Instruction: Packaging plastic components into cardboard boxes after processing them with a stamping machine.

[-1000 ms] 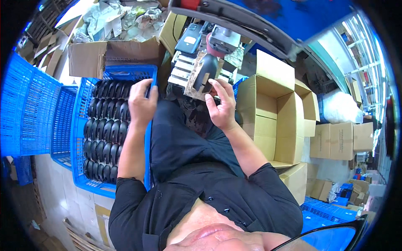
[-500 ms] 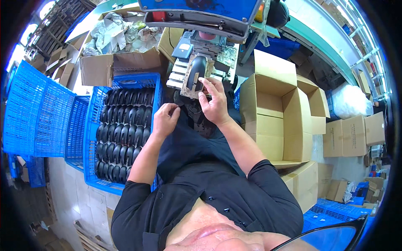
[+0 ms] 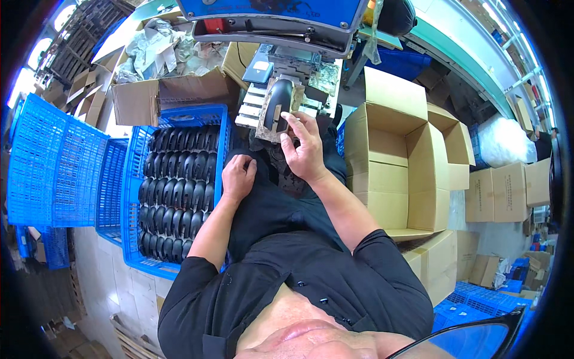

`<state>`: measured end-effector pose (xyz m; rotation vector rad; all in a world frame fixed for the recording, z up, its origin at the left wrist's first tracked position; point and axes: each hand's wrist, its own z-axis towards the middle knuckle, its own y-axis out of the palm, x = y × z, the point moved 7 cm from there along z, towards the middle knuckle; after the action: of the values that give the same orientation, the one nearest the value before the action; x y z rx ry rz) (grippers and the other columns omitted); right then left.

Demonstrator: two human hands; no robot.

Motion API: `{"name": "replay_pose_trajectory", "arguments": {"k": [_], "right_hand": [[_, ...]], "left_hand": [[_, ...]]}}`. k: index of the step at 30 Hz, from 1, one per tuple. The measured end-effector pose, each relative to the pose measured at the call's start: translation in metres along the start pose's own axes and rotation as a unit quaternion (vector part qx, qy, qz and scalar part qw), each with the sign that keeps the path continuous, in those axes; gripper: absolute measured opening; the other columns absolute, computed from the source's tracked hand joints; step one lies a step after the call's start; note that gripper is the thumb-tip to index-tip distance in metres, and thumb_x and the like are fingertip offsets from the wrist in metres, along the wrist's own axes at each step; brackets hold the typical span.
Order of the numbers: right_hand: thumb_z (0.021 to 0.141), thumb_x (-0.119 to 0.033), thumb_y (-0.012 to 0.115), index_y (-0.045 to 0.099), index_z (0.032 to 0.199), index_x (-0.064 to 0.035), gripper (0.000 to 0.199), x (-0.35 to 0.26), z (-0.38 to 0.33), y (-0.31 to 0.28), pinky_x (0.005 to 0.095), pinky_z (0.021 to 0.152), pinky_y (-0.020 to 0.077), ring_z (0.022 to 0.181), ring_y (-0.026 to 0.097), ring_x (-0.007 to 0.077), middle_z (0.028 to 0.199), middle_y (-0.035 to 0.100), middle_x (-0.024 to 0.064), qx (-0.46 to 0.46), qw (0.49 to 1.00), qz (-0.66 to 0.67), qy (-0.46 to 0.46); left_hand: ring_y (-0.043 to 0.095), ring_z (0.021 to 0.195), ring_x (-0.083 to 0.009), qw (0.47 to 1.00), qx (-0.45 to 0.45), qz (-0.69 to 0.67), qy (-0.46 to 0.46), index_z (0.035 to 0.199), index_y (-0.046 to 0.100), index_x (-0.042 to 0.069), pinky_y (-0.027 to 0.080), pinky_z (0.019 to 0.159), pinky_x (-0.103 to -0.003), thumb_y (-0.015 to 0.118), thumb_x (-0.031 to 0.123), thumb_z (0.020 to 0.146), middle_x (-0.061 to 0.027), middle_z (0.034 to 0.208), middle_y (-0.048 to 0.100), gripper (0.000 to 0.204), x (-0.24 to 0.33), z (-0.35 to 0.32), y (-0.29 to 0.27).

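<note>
A glossy black curved shell (image 3: 282, 99), long and rounded, lies on a worn tan fixture block (image 3: 270, 133) under the machine. My right hand (image 3: 305, 149) is at the near right side of the shell, thumb and fingers apart. Its fingertips reach the shell's near end; whether they press on it I cannot tell. My left hand (image 3: 239, 175) rests on my left thigh with its fingers curled in, and nothing shows in it. Left of it, a blue plastic crate (image 3: 127, 197) holds rows of similar black shells (image 3: 179, 188).
The blue machine head (image 3: 275, 9) overhangs the fixture. A small blue-grey box (image 3: 258, 72) sits beside it. Open cardboard boxes (image 3: 388, 197) stand at right; a carton of crumpled wrapping (image 3: 158, 51) is at far left. Another blue crate (image 3: 54, 161) stands tilted beyond the full one.
My left hand has shifted slightly down and to the right onto my thigh. My right hand stays by the shell, nearly unchanged. The view has shifted a little.
</note>
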<state>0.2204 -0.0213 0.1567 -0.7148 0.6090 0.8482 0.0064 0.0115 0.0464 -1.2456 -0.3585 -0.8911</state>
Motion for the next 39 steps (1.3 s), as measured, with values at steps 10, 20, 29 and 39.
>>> {"name": "replay_pose_trajectory", "arguments": {"k": [10,20,29,39], "right_hand": [[0.086,0.002,0.071,0.067,0.135,-0.0068,0.050,-0.0003,0.0010,0.0001,0.0380,0.092,0.0563,0.106,0.066,0.0322,0.129,0.059,0.0181,-0.003,1.000,0.012,0.008],[0.086,0.004,0.071,0.067,0.135,-0.0055,0.050,0.0000,0.0006,0.0008,0.0356,0.089,0.0567,0.103,0.065,0.0283,0.130,0.058,0.0170,0.002,1.000,-0.006,-0.012],[0.087,0.006,0.070,0.065,0.138,-0.0039,0.052,-0.0035,0.0010,0.0003,0.0307,0.085,0.0562,0.097,0.064,0.0210,0.132,0.058,0.0143,0.001,1.000,-0.017,-0.025],[0.087,0.007,0.070,0.064,0.138,-0.0034,0.052,-0.0015,-0.0005,0.0017,0.0308,0.085,0.0570,0.100,0.065,0.0231,0.132,0.057,0.0159,0.005,0.999,-0.023,-0.031]], "left_hand": [[0.070,0.080,-0.0344,1.000,-0.007,0.001,-0.004,0.090,0.070,0.004,0.055,0.072,-0.043,0.073,0.017,0.092,-0.0146,0.088,0.071,0.013,-0.0028,0.0001,0.0013],[0.070,0.078,-0.0332,1.000,-0.006,0.006,-0.007,0.091,0.070,0.005,0.055,0.072,-0.042,0.073,0.017,0.092,-0.0142,0.087,0.070,0.013,-0.0042,-0.0005,0.0025],[0.070,0.077,-0.0324,1.000,0.009,-0.003,0.006,0.090,0.070,0.004,0.056,0.072,-0.041,0.073,0.016,0.092,-0.0138,0.086,0.070,0.012,-0.0044,-0.0012,0.0018],[0.069,0.075,-0.0308,1.000,0.007,-0.007,-0.006,0.089,0.070,0.004,0.055,0.070,-0.040,0.073,0.016,0.092,-0.0133,0.084,0.069,0.012,-0.0015,-0.0007,0.0000]]}}
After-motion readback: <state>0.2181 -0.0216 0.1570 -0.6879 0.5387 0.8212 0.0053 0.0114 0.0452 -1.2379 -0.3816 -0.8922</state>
